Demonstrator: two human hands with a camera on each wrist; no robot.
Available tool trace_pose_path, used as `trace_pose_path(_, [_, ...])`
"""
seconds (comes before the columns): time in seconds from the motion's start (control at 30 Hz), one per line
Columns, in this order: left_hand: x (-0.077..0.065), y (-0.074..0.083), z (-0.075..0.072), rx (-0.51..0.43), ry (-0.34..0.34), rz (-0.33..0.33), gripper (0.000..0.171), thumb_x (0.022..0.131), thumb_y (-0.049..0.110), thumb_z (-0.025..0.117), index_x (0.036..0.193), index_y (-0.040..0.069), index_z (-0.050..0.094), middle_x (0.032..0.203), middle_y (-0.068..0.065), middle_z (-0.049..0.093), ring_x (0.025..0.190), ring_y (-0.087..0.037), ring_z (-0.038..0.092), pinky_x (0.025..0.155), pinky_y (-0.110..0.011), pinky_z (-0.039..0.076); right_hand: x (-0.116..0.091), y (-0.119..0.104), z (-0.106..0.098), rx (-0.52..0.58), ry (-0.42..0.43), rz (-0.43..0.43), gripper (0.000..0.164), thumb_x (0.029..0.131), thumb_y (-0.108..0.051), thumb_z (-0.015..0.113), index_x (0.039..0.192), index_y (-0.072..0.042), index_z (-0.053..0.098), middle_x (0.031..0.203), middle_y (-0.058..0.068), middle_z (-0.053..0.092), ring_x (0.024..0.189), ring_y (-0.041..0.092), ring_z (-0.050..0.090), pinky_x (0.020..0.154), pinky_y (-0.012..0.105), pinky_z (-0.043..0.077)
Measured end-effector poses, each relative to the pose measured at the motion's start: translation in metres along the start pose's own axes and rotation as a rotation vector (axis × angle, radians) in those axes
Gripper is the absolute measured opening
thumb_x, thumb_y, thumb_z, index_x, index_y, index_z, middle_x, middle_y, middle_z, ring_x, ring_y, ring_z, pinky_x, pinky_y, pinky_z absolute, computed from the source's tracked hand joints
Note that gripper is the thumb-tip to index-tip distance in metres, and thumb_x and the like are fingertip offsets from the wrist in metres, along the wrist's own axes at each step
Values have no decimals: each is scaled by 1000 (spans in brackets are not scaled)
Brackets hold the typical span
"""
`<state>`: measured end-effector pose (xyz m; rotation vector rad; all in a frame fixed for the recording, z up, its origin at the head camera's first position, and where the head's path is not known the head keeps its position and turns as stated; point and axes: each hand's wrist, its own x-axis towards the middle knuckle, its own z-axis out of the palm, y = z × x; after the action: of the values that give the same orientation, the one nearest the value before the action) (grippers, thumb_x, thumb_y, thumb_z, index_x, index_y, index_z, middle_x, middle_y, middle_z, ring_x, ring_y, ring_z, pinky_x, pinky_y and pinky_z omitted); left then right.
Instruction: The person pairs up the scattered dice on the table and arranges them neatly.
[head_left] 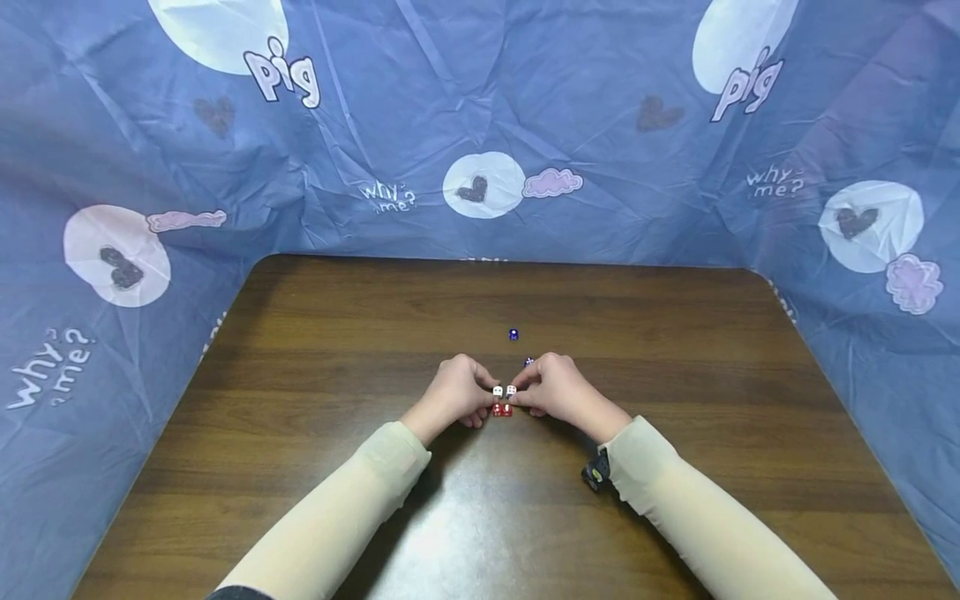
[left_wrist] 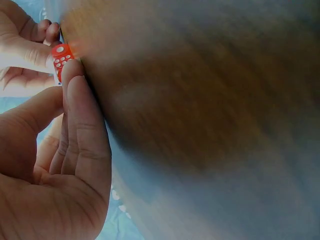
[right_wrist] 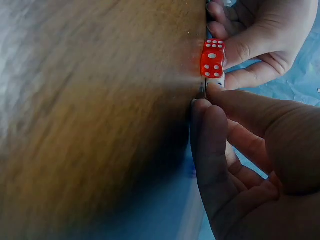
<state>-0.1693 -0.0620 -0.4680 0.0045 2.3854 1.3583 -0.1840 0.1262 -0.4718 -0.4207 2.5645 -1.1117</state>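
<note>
Two white dice sit side by side between my hands in the head view. My left hand (head_left: 459, 390) pinches the left white die (head_left: 497, 391) between thumb and index finger. From the other side, my right hand (head_left: 561, 388) pinches the right white die (head_left: 512, 390) the same way; a bit of white die (right_wrist: 216, 80) shows by its thumb in the right wrist view. Just nearer to me, two red dice (head_left: 502, 410) stand together on the table. Their red faces with white pips (right_wrist: 213, 59) are clear in the right wrist view, partly covering the white dice behind.
A blue die (head_left: 513, 334) lies farther back on the brown wooden table (head_left: 337, 333). Another blue die (head_left: 528, 362) is partly hidden beside my right hand. A blue printed cloth (head_left: 480, 108) hangs round the table's back and sides.
</note>
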Motion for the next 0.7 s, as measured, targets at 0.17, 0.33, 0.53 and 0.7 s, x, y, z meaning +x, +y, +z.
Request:
trace_pose_path(0.17, [0,0,0,-6,2,-6,15,84,-1,82,99,1,79,58,-15,66,45,-24,66,42,-35,58,1,0,3,-14,9,-43,9,81,-13,88,86,-11,81,60,-6,66,48,14,63,47,28,56])
trace_pose_path(0.33, [0,0,-1,-9,-1,-8,17,84,-2,81,100,0,79,58,-16,67,46,-24,67,43,-35,59,1,1,3,-4,12,-33,11,80,-12,89,88,-10,81,60,-7,67,49,13,64,48,28,57])
trace_pose_path(0.53, [-1,1,-1,-13,5,-1,17,84,-3,81,101,0,79,58,-15,67,46,-24,67,43,-35,59,1,2,3,-2,13,-40,10,81,-11,88,88,-10,81,60,-6,67,49,13,64,48,28,56])
trace_pose_path(0.7, [-1,0,-1,-9,2,-11,16,85,-1,82,100,1,79,58,-15,67,46,-24,67,43,-35,59,2,1,3,-4,11,-51,9,82,-11,88,87,-11,81,60,-5,67,48,13,63,48,28,56])
